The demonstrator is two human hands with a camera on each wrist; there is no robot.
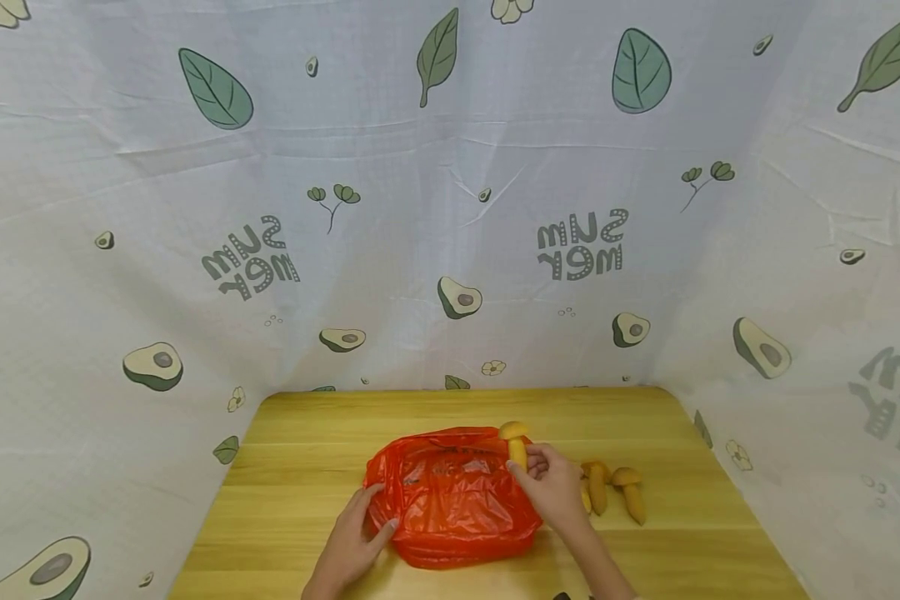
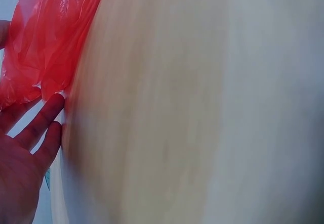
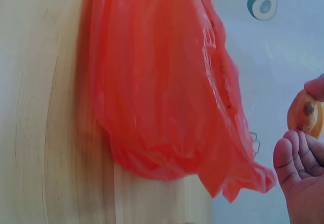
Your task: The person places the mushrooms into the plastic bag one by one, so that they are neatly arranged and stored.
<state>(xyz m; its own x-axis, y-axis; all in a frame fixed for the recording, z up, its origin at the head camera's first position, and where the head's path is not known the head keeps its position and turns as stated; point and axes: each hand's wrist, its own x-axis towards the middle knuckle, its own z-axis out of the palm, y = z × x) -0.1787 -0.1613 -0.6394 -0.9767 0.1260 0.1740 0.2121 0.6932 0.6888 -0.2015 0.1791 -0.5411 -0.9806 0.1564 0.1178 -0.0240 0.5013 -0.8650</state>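
A red plastic bag point(image 1: 457, 500) lies on the wooden table, its mouth spread wide. My right hand point(image 1: 553, 490) pinches a yellow-brown mushroom point(image 1: 517, 446) by its stem, cap upward, over the bag's right edge. In the right wrist view the stem's end point(image 3: 309, 108) shows between thumb and fingers. At the bag's left side, my left hand point(image 1: 351, 542) rests its fairly straight fingers and thumb against the plastic. The left wrist view shows its fingers point(image 2: 44, 120) at the bag's rim; part of the thumb is cut off there.
To the right of the bag lie more mushrooms point(image 1: 631, 495) on the table point(image 1: 300, 467), one partly hidden by my right hand. White cloth point(image 1: 390, 250) printed with leaves and avocados hangs behind the table and along both sides.
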